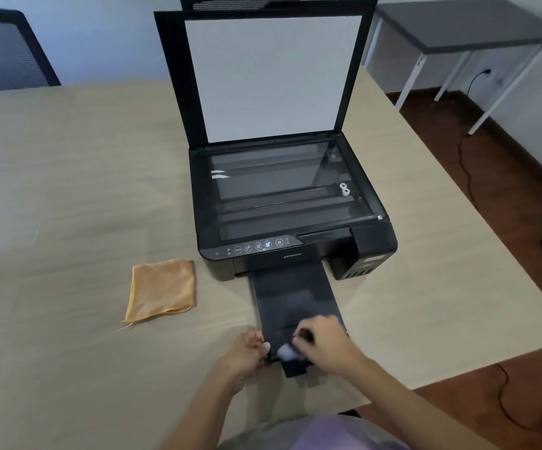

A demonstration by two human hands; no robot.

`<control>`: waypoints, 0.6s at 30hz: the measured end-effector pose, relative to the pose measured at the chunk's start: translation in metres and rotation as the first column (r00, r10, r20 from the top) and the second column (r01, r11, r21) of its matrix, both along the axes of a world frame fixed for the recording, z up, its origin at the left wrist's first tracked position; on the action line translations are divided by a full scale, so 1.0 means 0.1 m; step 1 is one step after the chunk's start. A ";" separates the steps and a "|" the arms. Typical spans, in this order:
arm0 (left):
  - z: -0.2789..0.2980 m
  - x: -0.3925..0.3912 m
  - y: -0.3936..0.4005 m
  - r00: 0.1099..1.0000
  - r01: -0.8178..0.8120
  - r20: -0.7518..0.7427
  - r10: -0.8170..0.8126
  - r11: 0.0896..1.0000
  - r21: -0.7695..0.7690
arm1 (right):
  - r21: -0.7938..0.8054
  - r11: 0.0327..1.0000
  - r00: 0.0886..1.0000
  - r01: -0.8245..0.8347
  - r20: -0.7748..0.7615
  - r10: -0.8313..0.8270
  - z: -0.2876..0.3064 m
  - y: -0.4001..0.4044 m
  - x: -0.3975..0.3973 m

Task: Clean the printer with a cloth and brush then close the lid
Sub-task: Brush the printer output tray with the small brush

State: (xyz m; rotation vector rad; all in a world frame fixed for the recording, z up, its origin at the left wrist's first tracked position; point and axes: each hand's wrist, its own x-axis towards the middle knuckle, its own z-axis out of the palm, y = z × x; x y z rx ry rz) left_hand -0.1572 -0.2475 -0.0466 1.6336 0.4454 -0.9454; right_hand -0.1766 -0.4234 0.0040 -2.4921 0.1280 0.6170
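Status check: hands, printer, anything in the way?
Both hands at output tray's front edge; right hand brushing, left hand steadying. Printer lid up. Orange cloth lying aside. Nothing blocking.

An office room is indicated. A black all-in-one printer (290, 203) is set on a wide pale wood-grain desk (68, 177), and a mesh-backed office chair (6, 50) is placed behind it. A second grey table (467, 24) on white legs is stood against the plain wall, where a cable is plugged into a socket (486, 72) above the dark floor.
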 end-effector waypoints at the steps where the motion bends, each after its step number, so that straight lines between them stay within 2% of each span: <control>1: 0.00 0.00 0.00 1.000 -0.014 -0.006 0.014 1.000 -0.013 | -0.048 0.992 0.991 0.121 0.068 -0.117 0.00 -0.16 0.05; 3: 0.00 -0.01 -0.01 0.999 -0.043 -0.012 0.042 0.999 -0.032 | -0.119 0.921 0.913 0.371 0.227 -0.338 0.01 -0.50 0.16; 4: -0.01 -0.01 -0.01 0.999 -0.049 -0.013 0.048 0.998 -0.029 | -0.113 0.894 0.876 0.433 0.285 -0.389 -0.01 -0.57 0.20; 5: -0.01 -0.02 -0.02 0.999 -0.051 -0.016 0.051 0.998 -0.023 | -0.096 0.901 0.874 0.424 0.305 -0.378 -0.02 -0.55 0.24; 7: -0.02 -0.02 -0.01 0.999 -0.040 -0.020 0.039 0.999 -0.010 | -0.051 0.980 0.953 0.193 0.248 -0.174 -0.09 -0.26 0.28; 9: -0.03 -0.01 0.00 1.000 -0.011 -0.019 0.011 1.000 0.007 | -0.007 0.994 0.984 -0.108 0.139 0.108 -0.13 0.05 0.31; 10: -0.04 0.00 0.00 1.000 0.003 -0.015 -0.003 1.000 0.018 | 0.007 0.986 0.977 -0.165 0.136 0.163 -0.12 0.13 0.38; 11: -0.03 0.01 0.00 1.000 0.003 -0.016 -0.003 1.000 0.019 | -0.003 0.990 0.975 -0.142 0.173 0.141 -0.11 0.15 0.50; 14: 0.01 0.02 0.01 0.999 -0.029 -0.046 0.029 1.000 0.004 | -0.112 0.993 0.957 0.047 0.288 -0.013 -0.09 0.11 0.85; 15: 0.02 0.01 0.00 0.998 -0.028 -0.050 0.029 1.000 0.004 | -0.134 0.991 0.958 -0.009 0.283 0.047 -0.08 0.17 0.89; 18: 0.02 0.01 0.00 0.999 -0.015 -0.038 0.016 1.000 0.025 | -0.149 0.905 0.888 -0.398 0.184 0.421 -0.03 0.45 0.86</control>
